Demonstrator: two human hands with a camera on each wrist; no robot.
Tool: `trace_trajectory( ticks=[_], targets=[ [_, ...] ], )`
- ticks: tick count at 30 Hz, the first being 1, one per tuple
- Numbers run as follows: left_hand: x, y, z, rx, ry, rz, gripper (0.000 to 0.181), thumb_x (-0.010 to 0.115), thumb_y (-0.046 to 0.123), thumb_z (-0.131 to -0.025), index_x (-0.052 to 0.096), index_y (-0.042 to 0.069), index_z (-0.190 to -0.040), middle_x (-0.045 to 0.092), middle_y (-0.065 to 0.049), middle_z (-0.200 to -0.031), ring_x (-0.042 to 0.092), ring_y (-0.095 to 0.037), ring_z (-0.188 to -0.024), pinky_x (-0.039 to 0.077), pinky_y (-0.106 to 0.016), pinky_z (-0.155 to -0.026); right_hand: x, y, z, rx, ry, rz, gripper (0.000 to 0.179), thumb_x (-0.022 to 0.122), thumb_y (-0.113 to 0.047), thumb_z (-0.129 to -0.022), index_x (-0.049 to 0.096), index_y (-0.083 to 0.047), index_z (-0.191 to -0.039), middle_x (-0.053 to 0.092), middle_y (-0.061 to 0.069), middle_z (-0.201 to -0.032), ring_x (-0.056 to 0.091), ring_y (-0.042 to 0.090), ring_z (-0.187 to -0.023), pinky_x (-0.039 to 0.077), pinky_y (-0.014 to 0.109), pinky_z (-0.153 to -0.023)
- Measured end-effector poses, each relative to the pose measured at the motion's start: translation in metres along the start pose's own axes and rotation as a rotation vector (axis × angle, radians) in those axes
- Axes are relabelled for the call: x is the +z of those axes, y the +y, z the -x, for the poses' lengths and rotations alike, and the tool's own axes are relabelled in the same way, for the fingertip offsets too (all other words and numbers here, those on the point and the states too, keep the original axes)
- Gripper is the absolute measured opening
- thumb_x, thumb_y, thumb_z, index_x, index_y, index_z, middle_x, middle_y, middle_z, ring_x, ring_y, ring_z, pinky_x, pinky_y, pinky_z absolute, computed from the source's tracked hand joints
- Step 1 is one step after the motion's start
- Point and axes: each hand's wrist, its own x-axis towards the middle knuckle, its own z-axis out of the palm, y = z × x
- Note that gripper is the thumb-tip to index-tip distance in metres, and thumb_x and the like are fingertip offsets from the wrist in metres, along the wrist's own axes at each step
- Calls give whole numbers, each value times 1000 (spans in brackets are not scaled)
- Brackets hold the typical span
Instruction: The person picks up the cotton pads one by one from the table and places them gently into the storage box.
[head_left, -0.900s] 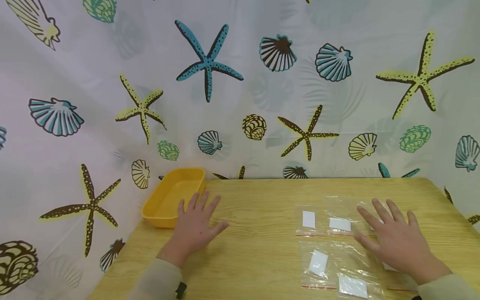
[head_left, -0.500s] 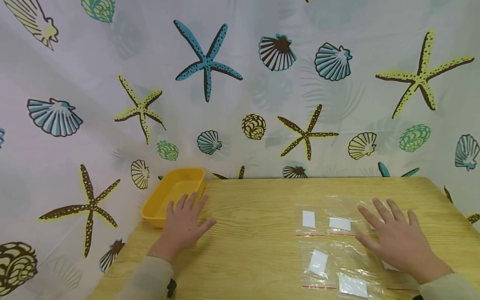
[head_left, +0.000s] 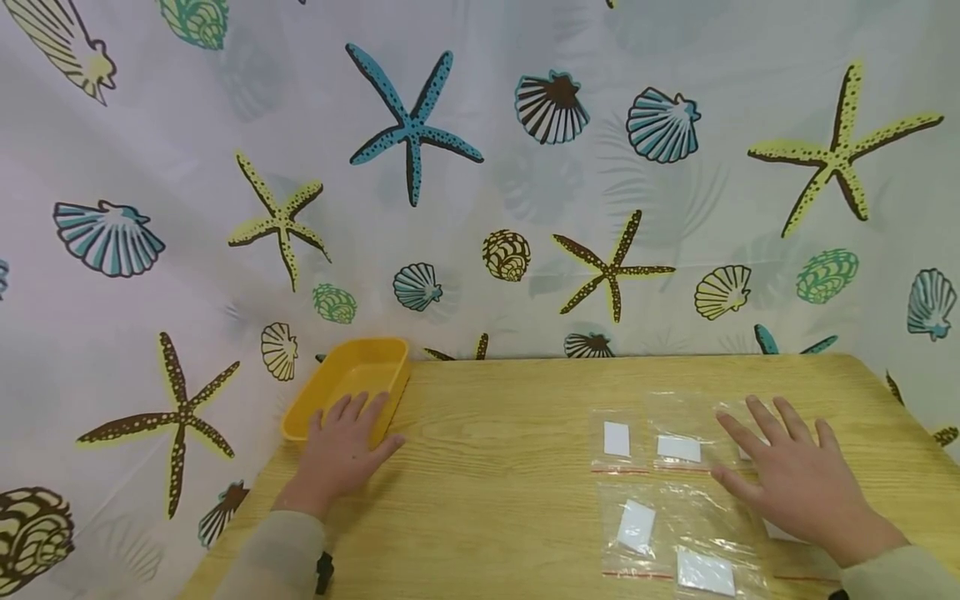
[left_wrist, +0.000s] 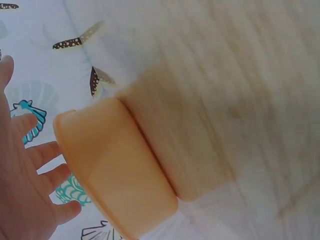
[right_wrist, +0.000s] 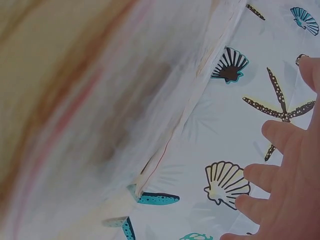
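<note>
My left hand [head_left: 339, 452] is spread above the near right side of a yellow plastic tray [head_left: 381, 353], overlapping its edge in the head view. In the left wrist view, the straight fingers [left_wrist: 52, 177] of that hand lie along the rim of the tray [left_wrist: 125, 165], and nothing is held. Over on the right, my right hand [head_left: 798, 483] hovers with fingers fanned out above clear zip bags, partly covering some of them. Each visible bag, such as the near one [head_left: 637, 527], contains a small white rectangular piece. The right wrist view shows the right hand [right_wrist: 292, 185] holding nothing.
A wood-grain table [head_left: 495, 500] carries the tray at far left and several bags at right, including a back one [head_left: 678, 448] and a front one [head_left: 705, 573]. A white curtain [head_left: 465, 192] printed with shells and starfish rises behind and beside it.
My left hand has shifted left and slightly down, now overlapping the tray's near right edge more. The right hand, the bags and the tray have stayed put.
</note>
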Motion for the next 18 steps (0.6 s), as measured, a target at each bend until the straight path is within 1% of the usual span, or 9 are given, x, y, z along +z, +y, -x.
trace_trajectory(
  ticks=[2, 4, 9, 15, 18],
  targets=[
    [1, -5, 1, -11, -18, 0, 94, 30, 81, -93, 30, 16, -160, 34, -22, -157, 26, -47, -143, 13, -76, -109, 0, 0, 0, -1, -3, -2, 79, 45, -73, -95, 41, -23, -156, 35, 24, -156, 26, 53, -142, 20, 82, -101],
    [3, -10, 2, -18, -30, 9, 95, 29, 81, -93, 30, 15, -160, 34, -23, -157, 27, -48, -143, 13, -76, -109, 0, 1, 1, -2, -3, -2, 79, 45, -73, -95, 41, -23, -156, 35, 24, -157, 25, 53, -142, 20, 81, -101],
    [5, -20, 3, -23, -45, 32, 87, 37, 74, -97, 33, 13, -159, 38, -23, -155, 30, -47, -142, 14, -76, -108, 0, 1, 1, -2, 3, -4, 79, 46, -72, -95, 42, -22, -156, 35, 24, -156, 25, 53, -142, 20, 81, -101],
    [8, -27, 5, -30, -74, 51, 87, 33, 75, -97, 36, 12, -157, 41, -22, -153, 32, -46, -140, 11, -76, -108, -1, 0, 1, -2, 0, -5, 79, 46, -72, -95, 42, -22, -155, 35, 24, -156, 26, 53, -142, 20, 81, -101],
    [10, -30, 5, -35, -78, 61, 83, 39, 71, -98, 38, 11, -156, 44, -22, -151, 34, -47, -139, 10, -77, -107, -1, 0, 1, -5, 2, -3, 79, 46, -72, -95, 43, -21, -155, 36, 24, -156, 26, 53, -141, 20, 81, -101]
  ],
)
